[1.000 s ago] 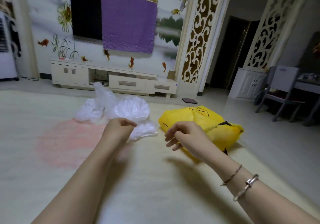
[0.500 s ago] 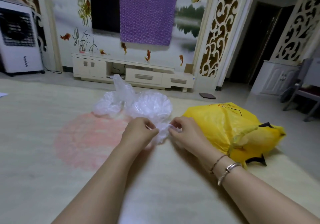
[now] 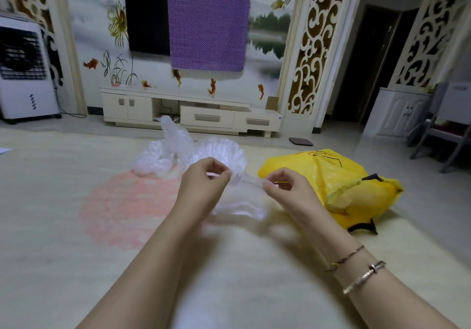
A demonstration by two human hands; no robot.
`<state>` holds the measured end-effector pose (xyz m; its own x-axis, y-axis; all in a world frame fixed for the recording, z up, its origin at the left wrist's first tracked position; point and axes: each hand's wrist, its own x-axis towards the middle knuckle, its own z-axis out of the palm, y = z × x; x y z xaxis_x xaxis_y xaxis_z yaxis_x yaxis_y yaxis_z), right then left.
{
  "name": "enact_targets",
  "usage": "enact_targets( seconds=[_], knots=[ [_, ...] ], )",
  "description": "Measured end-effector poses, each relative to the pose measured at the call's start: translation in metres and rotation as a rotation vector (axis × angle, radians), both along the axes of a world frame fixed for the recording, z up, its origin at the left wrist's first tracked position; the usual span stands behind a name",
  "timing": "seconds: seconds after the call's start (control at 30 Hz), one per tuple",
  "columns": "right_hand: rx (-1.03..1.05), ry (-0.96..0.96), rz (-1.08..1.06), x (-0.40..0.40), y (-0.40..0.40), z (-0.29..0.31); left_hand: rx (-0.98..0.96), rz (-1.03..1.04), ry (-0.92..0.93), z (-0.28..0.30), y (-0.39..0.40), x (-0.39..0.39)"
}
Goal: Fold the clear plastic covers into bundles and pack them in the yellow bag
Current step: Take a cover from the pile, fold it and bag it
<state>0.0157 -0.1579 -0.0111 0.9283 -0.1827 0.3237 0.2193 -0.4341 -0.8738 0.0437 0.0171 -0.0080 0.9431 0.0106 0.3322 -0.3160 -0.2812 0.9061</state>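
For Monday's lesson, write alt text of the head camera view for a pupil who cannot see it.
Two bare hands, left hand and right hand, pinch a clear plastic cover stretched between them above a pale floor mat. More covers lie heaped behind, and a yellow bag lies to the right.

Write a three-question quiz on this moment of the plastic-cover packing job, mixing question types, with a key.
1. True or false: both hands pinch the same clear plastic cover.
2. Which side of the pile of covers does the yellow bag lie on? A) left B) right C) on top of it
3. Fill in: the bracelets are on the ___ wrist.

Key:
1. True: the left hand and right hand stretch it between them, above the floor mat.
2. B
3. right
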Motion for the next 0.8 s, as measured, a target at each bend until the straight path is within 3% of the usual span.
enact_targets(
  seconds=[0.1,0.2,0.43,0.57,0.67,0.8],
  knots=[
    [-0.148,-0.023,-0.064,-0.002,-0.001,-0.006,-0.125,-0.036,0.017,0.004,-0.003,-0.003],
    [-0.140,-0.008,-0.089,-0.004,0.001,-0.008,-0.252,-0.097,0.037,0.007,-0.007,-0.007],
    [0.458,0.226,0.011,-0.009,0.007,0.001,-0.510,-0.204,0.094,0.012,-0.010,-0.013],
    [0.418,0.333,0.155,-0.013,0.003,0.001,-0.665,-0.265,0.160,0.014,-0.014,-0.016],
    [0.359,0.320,0.112,-0.009,0.000,-0.003,-0.727,-0.290,0.188,0.016,-0.015,-0.016],
    [0.531,0.203,-0.014,-0.005,-0.001,0.001,-0.595,-0.371,0.220,0.016,-0.013,-0.018]
  ],
)
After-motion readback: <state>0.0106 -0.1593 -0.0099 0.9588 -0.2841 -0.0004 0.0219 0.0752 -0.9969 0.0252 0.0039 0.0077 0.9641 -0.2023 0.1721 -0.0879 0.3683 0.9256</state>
